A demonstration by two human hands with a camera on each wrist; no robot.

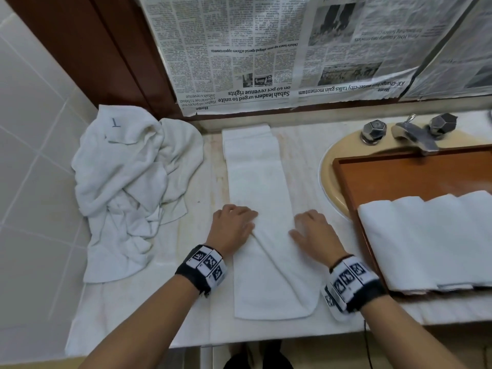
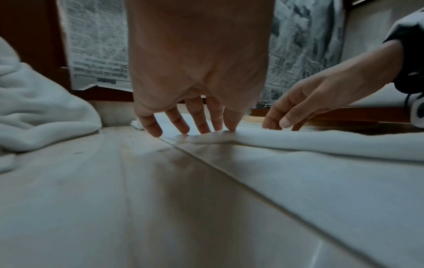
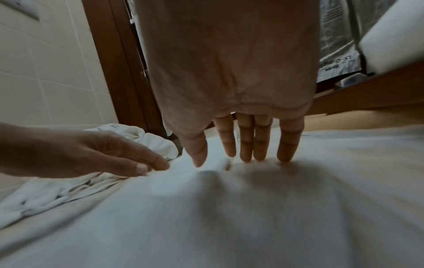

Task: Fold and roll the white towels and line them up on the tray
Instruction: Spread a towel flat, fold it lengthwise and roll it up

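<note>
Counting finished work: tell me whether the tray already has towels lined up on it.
Yes: a row of white towels lies side by side on the wooden tray over the sink.

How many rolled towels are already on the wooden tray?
4, as far as the head view shows: rolled towels lie side by side at the near end of the tray, which rests over the sink. The picture's right edge cuts the row, so more may be hidden.

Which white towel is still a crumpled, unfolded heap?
The crumpled towel at the counter's left end; the long towel lies folded flat, the tray's towels are rolled.
</note>
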